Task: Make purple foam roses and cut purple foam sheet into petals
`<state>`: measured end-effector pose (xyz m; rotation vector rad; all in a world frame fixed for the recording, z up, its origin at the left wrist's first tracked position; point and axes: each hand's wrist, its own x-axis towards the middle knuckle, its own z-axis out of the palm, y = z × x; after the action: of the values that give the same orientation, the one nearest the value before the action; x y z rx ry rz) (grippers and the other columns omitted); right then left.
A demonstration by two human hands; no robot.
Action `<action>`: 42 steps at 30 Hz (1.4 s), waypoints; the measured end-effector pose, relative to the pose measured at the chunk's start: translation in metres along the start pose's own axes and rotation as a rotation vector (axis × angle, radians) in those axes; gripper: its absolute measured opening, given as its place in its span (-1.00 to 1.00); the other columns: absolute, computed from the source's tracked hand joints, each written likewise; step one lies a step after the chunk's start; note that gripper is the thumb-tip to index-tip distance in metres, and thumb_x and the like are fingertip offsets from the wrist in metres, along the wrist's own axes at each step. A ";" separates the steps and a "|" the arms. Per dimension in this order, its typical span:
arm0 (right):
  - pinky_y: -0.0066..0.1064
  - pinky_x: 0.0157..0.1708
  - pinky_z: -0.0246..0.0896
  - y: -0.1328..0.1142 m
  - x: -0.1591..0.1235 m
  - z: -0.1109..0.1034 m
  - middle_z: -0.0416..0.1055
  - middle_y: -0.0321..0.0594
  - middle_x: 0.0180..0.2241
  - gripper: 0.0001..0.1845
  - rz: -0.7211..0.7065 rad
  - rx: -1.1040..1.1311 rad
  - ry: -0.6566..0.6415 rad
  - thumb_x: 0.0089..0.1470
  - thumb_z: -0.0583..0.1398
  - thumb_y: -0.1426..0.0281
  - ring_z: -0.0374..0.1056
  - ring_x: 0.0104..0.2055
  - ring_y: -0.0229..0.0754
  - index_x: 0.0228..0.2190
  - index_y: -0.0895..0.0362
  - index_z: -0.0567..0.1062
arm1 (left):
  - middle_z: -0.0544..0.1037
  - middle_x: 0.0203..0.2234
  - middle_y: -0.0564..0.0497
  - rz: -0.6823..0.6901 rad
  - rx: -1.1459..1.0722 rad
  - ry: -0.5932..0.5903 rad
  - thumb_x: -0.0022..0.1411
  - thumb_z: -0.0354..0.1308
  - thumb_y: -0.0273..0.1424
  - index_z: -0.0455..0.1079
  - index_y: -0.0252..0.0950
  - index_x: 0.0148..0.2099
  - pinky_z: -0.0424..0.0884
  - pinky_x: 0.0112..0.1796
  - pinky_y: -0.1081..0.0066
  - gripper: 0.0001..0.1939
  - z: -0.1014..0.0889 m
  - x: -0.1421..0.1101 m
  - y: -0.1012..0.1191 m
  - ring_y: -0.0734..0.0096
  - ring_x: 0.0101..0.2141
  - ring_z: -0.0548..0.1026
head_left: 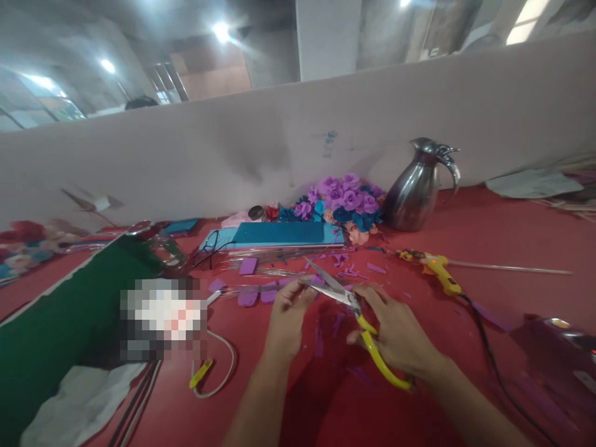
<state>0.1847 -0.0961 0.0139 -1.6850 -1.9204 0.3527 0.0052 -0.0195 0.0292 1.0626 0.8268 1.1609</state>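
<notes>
My right hand point(400, 332) grips scissors point(378, 359) with yellow handles. Their metal blades are apart and point toward the upper left. My left hand point(289, 313) is closed in a pinch right by the lower blade's tip; whatever the fingers hold is too small or hidden to make out. Just behind it lie purple petal-shaped pieces point(249, 296) on thin clear strips. Purple paper scraps point(347, 271) are strewn beyond the blades and under my hands.
Paper flowers point(344, 195) are heaped near the partition point(209, 161), beside a metal jug point(414, 189). Blue sheets point(279, 233) lie in front. A yellow glue gun point(440, 273) with a black cord is right. Left are a green panel point(79, 323) and a white cable point(233, 357).
</notes>
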 end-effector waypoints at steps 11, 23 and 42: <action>-0.20 -0.22 0.26 0.001 0.000 -0.002 0.35 0.00 -0.04 -0.43 -0.005 -0.044 0.007 -0.03 0.23 0.23 0.37 -0.10 0.05 0.01 0.09 0.22 | 0.58 -0.43 0.05 0.052 0.008 0.017 -0.06 0.33 -0.34 0.55 -0.22 -0.32 0.33 -0.19 0.42 -0.83 0.000 0.000 -0.001 0.41 -0.34 0.46; -0.31 -0.32 0.22 0.004 0.000 -0.001 0.44 -0.03 -0.15 -0.52 0.012 0.041 -0.109 0.06 0.16 0.24 0.43 -0.24 -0.02 0.01 0.12 0.26 | 0.50 -0.49 0.07 0.051 0.104 0.006 -0.05 0.33 -0.34 0.53 -0.26 -0.38 0.28 -0.29 0.49 -0.86 -0.002 0.000 0.004 0.49 -0.42 0.35; -0.42 -0.44 0.17 0.010 -0.006 0.002 0.54 -0.15 -0.28 -0.61 0.019 -0.022 -0.147 0.03 0.08 0.45 0.44 -0.40 -0.11 -0.05 0.08 0.32 | 0.43 -0.57 0.05 0.033 0.154 -0.105 -0.02 0.30 -0.33 0.49 -0.29 -0.45 0.24 -0.42 0.49 -0.87 -0.008 0.000 0.019 0.48 -0.50 0.30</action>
<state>0.1923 -0.0996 0.0056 -1.7348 -2.0211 0.4764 -0.0084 -0.0165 0.0449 1.2571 0.8288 1.0721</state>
